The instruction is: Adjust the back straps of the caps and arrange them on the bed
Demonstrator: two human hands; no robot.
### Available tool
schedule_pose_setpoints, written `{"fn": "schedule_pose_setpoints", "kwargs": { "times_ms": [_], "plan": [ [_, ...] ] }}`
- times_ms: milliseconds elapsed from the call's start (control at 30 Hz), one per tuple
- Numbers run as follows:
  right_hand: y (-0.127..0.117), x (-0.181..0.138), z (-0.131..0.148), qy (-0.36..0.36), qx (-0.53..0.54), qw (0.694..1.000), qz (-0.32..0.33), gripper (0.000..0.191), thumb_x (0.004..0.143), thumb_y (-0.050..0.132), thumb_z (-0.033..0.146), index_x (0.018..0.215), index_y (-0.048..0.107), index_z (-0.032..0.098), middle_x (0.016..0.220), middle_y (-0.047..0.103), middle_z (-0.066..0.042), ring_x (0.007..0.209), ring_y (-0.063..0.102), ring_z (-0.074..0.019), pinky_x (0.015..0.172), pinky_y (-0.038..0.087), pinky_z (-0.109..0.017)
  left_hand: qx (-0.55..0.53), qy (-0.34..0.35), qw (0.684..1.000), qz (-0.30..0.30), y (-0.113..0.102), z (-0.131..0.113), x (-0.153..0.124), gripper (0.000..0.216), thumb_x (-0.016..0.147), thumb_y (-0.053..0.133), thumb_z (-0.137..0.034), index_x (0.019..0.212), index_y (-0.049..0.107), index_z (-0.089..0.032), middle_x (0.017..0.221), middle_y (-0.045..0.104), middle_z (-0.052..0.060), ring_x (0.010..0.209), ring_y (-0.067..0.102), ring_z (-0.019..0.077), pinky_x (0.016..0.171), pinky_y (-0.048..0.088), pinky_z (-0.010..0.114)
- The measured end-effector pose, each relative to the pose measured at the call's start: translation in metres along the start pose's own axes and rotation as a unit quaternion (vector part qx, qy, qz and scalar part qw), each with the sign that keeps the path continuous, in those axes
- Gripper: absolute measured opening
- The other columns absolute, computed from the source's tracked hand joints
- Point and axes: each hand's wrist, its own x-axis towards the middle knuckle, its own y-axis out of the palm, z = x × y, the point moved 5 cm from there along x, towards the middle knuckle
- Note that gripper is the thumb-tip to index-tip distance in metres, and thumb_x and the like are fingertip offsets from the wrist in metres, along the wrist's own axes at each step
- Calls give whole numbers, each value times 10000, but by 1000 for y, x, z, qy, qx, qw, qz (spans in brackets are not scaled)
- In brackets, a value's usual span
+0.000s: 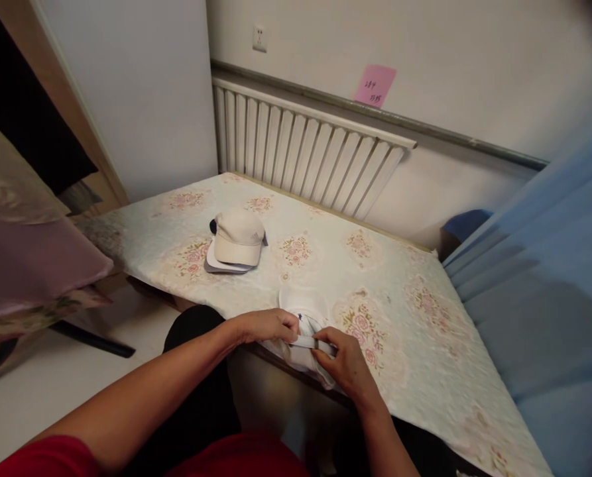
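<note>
"What are those fingers doing?"

"Pinching. Left hand and right hand both clamp a white band, its length running from nine o'clock to just past three between them."

"And the white cap?"

"Twelve o'clock from the fingertips, at the near edge of the floral cover; neither hand's nearer. The stacked caps lie apart, towards eleven."

White radiator below pipe | pink note, seemingly handwritten | wall socket | blue curtain, right side
</note>
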Motion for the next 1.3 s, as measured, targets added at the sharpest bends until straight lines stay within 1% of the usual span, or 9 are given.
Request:
{"fn": "schedule_pose_setpoints", "kwargs": {
  "times_ms": [267,500,767,900,967,1033,1100,1200,1300],
  "plan": [
    [4,2,-8,17,8,1000,10,150,690,574,169,810,654,213,763,680,2,716,606,-170,668,427,-266,31,-42,999,-14,-1,14,6,116,624,579,-263,659,538,-160,555,427,-62,519,333,73,498,220,217],
    [6,2,-14,31,-3,999,13,127,693,579,180,801,639,212,744,664,6,695,592,-168,658,418,-268,40,-42,997,-44,-4,24,13,126,611,598,-263,661,539,-164,543,417,-68,510,318,72,480,203,217],
    [11,1,-21,44,1,999,17,103,699,584,201,793,624,208,737,657,1,701,589,-172,664,410,-270,45,-43,995,-75,-6,26,13,183,584,652,-265,657,518,-164,557,417,-74,526,336,72,479,217,210],
    [11,0,-21,45,1,999,12,122,691,597,201,809,628,208,765,664,-5,729,594,-179,684,410,-277,36,-39,996,-65,-3,22,13,216,561,648,-217,734,528,-167,619,460,-72,563,389,75,510,271,197],
    [11,0,-19,47,7,999,15,117,687,605,203,802,629,211,756,660,-1,722,591,-176,676,408,-275,30,-37,998,-41,2,18,14,289,571,630,-200,849,553,-175,677,487,-69,586,421,79,528,301,194],
    [12,0,-15,48,15,999,20,104,688,610,204,790,629,214,738,654,6,707,585,-170,663,404,-270,45,-33,998,-7,8,13,14,290,618,600,-214,905,574,-178,701,504,-59,606,442,85,542,316,195],
    [11,-1,-13,51,25,998,28,107,689,616,204,793,633,217,730,651,14,703,581,-164,657,401,-265,78,-29,996,10,13,8,15,213,666,569,-234,867,598,-168,689,515,-48,616,450,91,547,319,197],
    [10,-2,-12,73,57,994,53,166,670,637,196,834,645,221,750,662,19,716,584,-160,658,404,-259,111,-30,993,0,15,1,14,168,676,564,-238,817,609,-159,667,517,-48,606,446,88,540,319,194],
    [13,-3,-16,115,132,978,112,151,704,612,224,850,648,207,716,673,13,673,586,-153,625,409,-255,131,-19,991,1,18,-5,11,176,681,558,-239,826,618,-159,667,518,-49,601,444,85,536,319,191]
  ]
}}
